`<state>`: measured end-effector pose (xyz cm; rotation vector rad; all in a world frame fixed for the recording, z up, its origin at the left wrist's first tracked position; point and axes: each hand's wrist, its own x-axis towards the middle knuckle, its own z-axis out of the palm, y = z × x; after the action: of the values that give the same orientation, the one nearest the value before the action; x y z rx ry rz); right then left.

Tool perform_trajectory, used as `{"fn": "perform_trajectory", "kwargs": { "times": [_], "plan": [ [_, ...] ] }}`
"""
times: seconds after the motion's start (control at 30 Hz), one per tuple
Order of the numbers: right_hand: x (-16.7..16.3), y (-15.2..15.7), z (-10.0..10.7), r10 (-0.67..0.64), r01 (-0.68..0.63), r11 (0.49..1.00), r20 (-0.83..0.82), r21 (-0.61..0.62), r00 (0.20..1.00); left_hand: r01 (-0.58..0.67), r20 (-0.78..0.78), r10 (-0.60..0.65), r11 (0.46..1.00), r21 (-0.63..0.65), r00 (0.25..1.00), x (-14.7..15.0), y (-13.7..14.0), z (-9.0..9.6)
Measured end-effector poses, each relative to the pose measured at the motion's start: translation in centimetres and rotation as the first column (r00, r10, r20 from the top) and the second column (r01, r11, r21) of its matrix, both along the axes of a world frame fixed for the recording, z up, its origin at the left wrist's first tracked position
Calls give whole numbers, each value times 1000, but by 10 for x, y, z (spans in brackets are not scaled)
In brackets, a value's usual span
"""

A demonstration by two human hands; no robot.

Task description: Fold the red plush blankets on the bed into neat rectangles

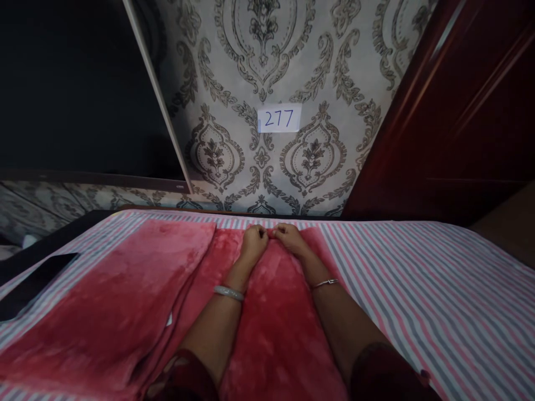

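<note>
A plush red blanket (280,317) lies spread in front of me, its left part folded over in layers with a small white tag at the fold. At the blanket's far edge, my left hand (254,243) is closed in a pinch on the red fabric. Just to its right, my right hand (288,238) pinches the same edge, the fingertips of both hands almost meeting. A pale bangle circles my left wrist, and a thin silver one my right.
Beneath the blanket is a striped sheet (422,289), visible widely on the right. A dark phone-like slab (35,284) lies at the left. Behind stand a patterned wall with a "277" paper (279,118), a large dark screen (79,94) and a dark red wooden panel (451,122).
</note>
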<state>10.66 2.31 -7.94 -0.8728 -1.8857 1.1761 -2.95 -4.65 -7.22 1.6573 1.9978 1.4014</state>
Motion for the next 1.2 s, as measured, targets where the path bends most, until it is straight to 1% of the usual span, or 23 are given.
{"fn": "perform_trajectory", "kwargs": {
  "times": [0.4,0.67,1.2],
  "plan": [
    [-1,-1,0,-11,11,1000,-4,-14,1000,15,89,-15,1000,-4,996,-3,-2,4],
    [0,-1,0,-15,15,1000,2,-3,1000,15,105,-16,1000,4,994,-3,1,0],
    [-1,0,-2,-3,3,1000,4,-14,1000,15,135,-18,1000,25,991,-1,-2,4]
  ]
}}
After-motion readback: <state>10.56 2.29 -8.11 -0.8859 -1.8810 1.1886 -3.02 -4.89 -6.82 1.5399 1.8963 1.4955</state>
